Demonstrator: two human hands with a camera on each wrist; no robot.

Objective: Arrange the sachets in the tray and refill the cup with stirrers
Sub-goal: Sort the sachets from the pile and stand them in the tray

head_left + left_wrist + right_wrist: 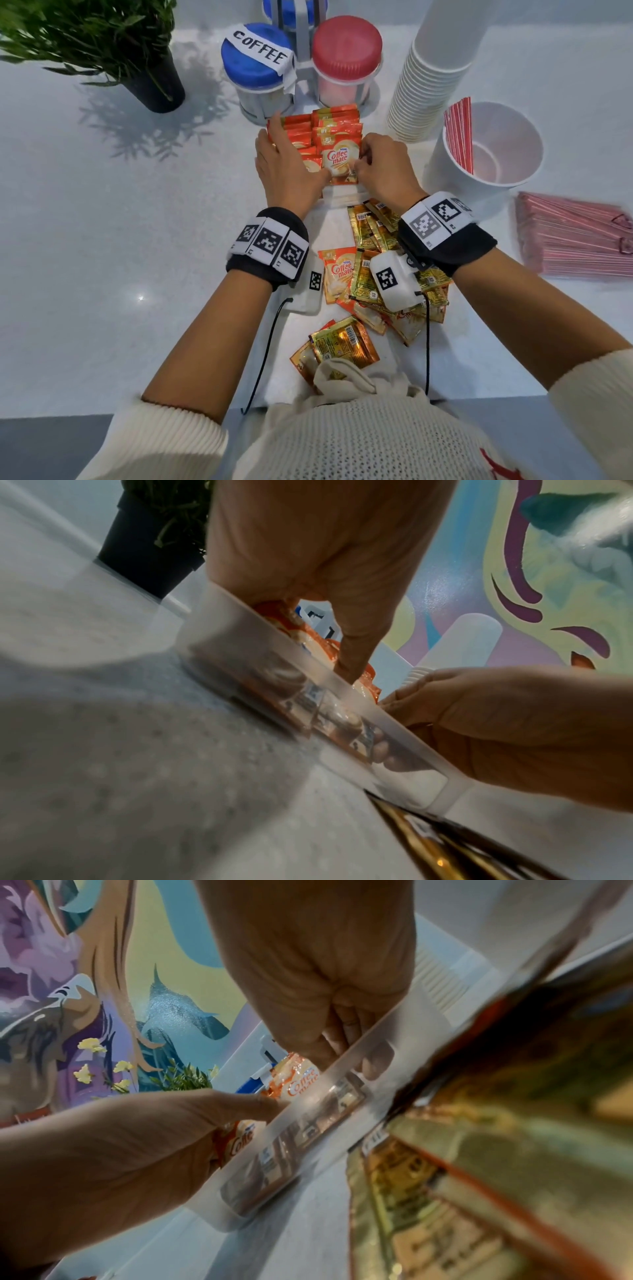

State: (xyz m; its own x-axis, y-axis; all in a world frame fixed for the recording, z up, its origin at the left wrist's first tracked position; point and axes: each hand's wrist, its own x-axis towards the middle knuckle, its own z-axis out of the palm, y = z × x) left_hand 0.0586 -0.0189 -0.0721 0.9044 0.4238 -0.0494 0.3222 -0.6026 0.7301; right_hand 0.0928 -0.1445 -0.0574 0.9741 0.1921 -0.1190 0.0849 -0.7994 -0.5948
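A translucent tray (337, 199) holds two rows of upright orange Coffee mate sachets (337, 132). My left hand (291, 154) lies with straight fingers along the left row, and its thumb touches the front sachet (339, 161). My right hand (363, 161) has curled fingers that pinch that front sachet's right edge. In the left wrist view a finger (352, 658) reaches down over the tray wall (308, 685) onto the sachets. Loose gold and orange sachets (376, 274) lie in a heap under my right wrist. A white cup (507, 178) at the right holds a few red stirrers (460, 133).
A pack of pink stirrers (575, 236) lies at the far right. A tall stack of paper cups (431, 78) leans behind the cup. Blue "COFFEE" jar (257, 58) and red-lidded jar (346, 51) stand just behind the tray. A potted plant (150, 75) stands back left.
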